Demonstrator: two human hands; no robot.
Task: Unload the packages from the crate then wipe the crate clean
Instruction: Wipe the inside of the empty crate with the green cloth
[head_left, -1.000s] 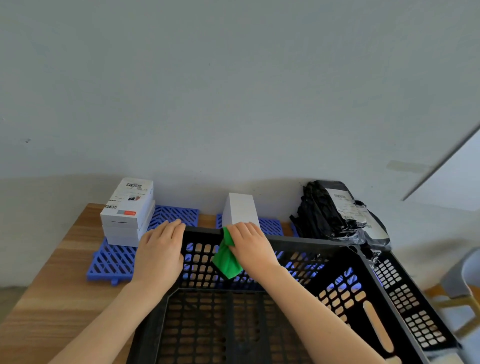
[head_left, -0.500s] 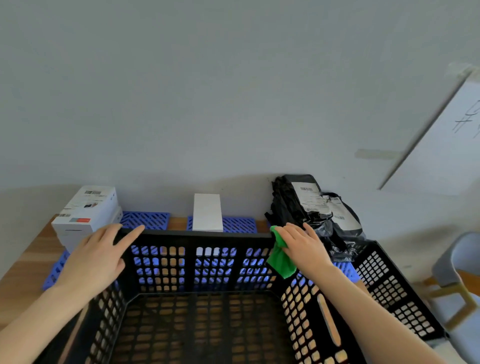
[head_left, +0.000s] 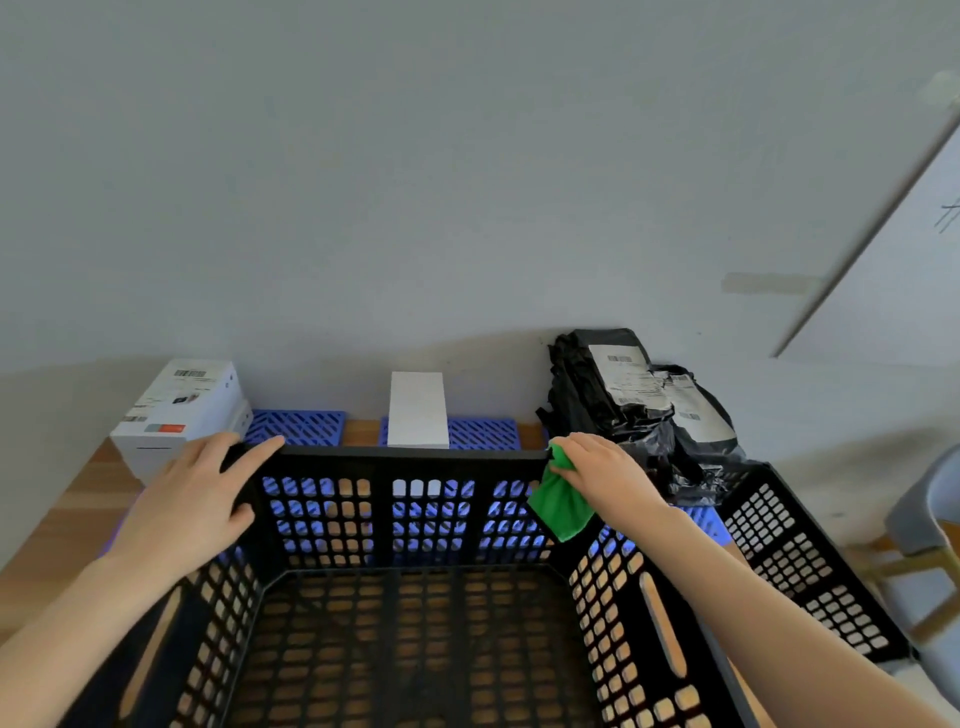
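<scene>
— Status?
— On the wooden worktop (head_left: 78, 509), the black perforated plastic crate (head_left: 405, 453) stands empty. Left hand (head_left: 192, 499) rests flat on its far-left corner; right hand (head_left: 608, 478) pinches a green cloth (head_left: 561, 506) at the far-right corner.
— Brace firmly; follow the rim.

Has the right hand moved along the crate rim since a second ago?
Yes. The right hand, holding the green cloth, slid right along the far crate rim, from the upright white box to the corner by the black bags.

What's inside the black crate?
Nothing on the visible floor of the crate; only the green cloth in the right hand hangs inside its far right corner. Near end out of frame.
</scene>
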